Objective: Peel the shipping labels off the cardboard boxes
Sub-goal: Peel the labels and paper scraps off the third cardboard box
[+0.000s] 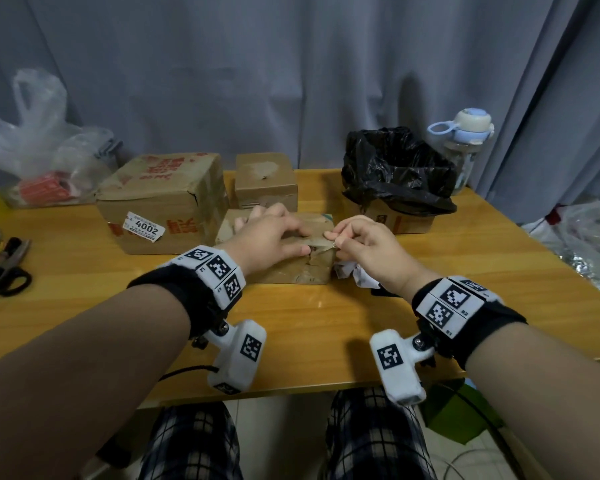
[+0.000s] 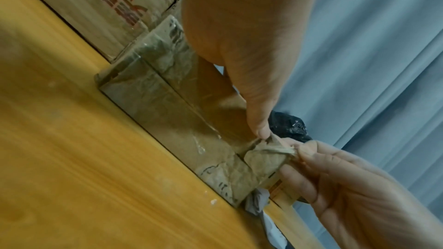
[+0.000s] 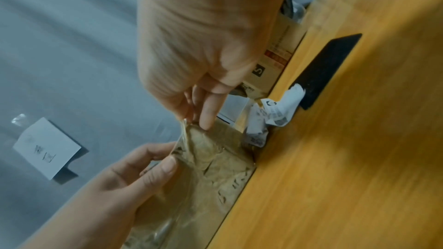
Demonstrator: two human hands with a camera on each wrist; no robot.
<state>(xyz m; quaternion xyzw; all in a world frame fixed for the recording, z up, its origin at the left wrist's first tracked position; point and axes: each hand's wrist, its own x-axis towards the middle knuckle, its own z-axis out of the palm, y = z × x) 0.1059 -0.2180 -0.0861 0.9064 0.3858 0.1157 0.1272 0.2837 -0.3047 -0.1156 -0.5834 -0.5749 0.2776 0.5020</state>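
Observation:
A small, tape-wrapped cardboard box (image 1: 291, 271) lies at the table's middle. My left hand (image 1: 274, 233) lies over its top and holds it down, the thumb (image 2: 261, 130) pressing beside the tear. At the box's right end my right hand (image 1: 343, 237) pinches a brownish peeled strip (image 2: 266, 156) between thumb and fingers and has lifted it off the corner; the strip (image 3: 189, 135) is still joined to the box. A crumpled white label (image 1: 354, 273) lies just right of the box. The big box (image 1: 160, 195) on the left carries a white "4002" label (image 1: 142, 230).
Another small box (image 1: 265, 181) stands behind, and a box lined with a black bag (image 1: 395, 168) at the back right. Scissors (image 1: 4, 271) lie far left, plastic bags (image 1: 39, 140) behind them. A water bottle (image 1: 465, 147) stands at the far right corner. A flat black object (image 3: 328, 71) lies near my right wrist.

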